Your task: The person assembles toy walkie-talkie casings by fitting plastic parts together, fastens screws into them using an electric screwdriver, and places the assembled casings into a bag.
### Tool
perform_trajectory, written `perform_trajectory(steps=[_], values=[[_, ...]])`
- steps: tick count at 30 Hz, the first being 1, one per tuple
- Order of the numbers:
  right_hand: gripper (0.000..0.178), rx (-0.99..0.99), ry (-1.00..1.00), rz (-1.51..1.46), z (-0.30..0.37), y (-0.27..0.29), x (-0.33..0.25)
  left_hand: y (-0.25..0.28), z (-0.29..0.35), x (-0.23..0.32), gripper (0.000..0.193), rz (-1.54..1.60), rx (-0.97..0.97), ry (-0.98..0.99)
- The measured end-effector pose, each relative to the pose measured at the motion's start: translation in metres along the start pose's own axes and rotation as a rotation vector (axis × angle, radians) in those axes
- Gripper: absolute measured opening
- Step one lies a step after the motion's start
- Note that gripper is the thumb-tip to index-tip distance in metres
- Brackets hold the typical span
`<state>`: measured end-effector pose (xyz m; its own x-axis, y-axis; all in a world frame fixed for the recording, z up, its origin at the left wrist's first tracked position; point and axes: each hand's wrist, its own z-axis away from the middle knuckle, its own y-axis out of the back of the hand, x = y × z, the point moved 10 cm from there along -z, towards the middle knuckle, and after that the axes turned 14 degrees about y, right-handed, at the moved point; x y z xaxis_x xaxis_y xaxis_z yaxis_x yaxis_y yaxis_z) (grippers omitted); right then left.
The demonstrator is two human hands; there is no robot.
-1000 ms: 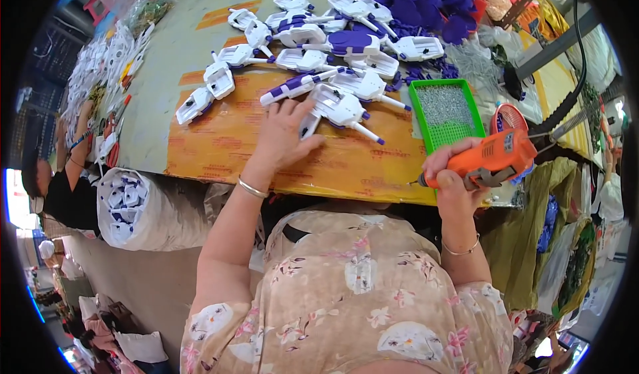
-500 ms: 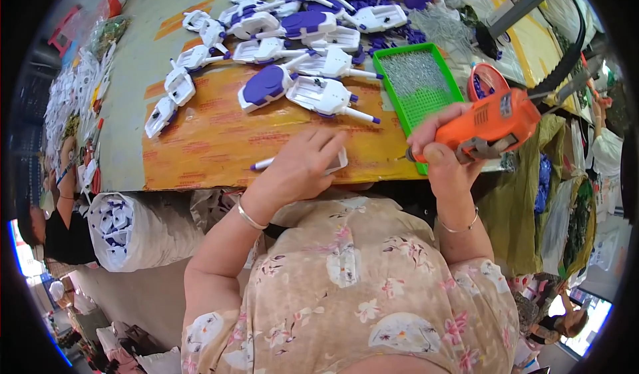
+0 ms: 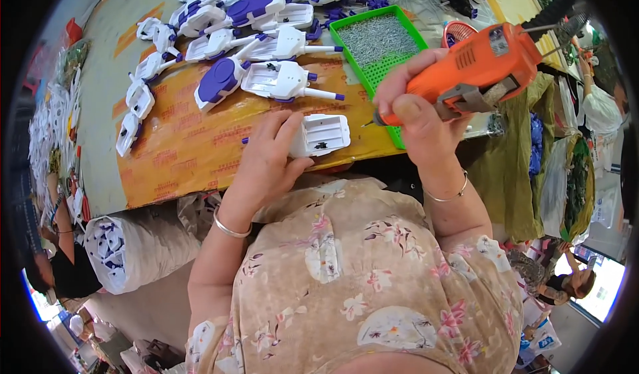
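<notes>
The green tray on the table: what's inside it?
Small silvery pieces fill the far part of the green tray; nearer, its holed floor shows. The right hand and orange power tool hide much of the near end, so anything beneath them can't be seen.

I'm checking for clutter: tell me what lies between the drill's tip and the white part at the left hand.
Only bare orange tabletop; the head view shows nothing else between the tip of the drill and the white part.
</notes>
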<state>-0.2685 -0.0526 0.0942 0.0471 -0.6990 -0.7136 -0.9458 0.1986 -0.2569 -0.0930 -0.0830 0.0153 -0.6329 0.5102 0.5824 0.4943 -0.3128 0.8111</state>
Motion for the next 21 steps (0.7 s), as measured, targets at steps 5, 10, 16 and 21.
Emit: perform_trajectory(steps=[5, 10, 16, 21], values=[[0.030, -0.115, -0.018, 0.034, 0.003, -0.029, 0.013, -0.003, -0.006, 0.009, 0.068, 0.138, -0.032, -0.064], [0.047, -0.128, 0.069, 0.039, 0.009, -0.035, 0.023, -0.011, -0.010, 0.007, 0.066, 0.196, -0.053, -0.029], [0.030, -0.109, -0.008, 0.106, 0.009, -0.034, 0.038, -0.009, -0.012, 0.008, 0.063, 0.186, -0.046, -0.045], [0.022, -0.070, -0.024, 0.102, 0.007, -0.034, 0.040, -0.010, -0.013, 0.007, 0.062, 0.189, -0.053, -0.041]])
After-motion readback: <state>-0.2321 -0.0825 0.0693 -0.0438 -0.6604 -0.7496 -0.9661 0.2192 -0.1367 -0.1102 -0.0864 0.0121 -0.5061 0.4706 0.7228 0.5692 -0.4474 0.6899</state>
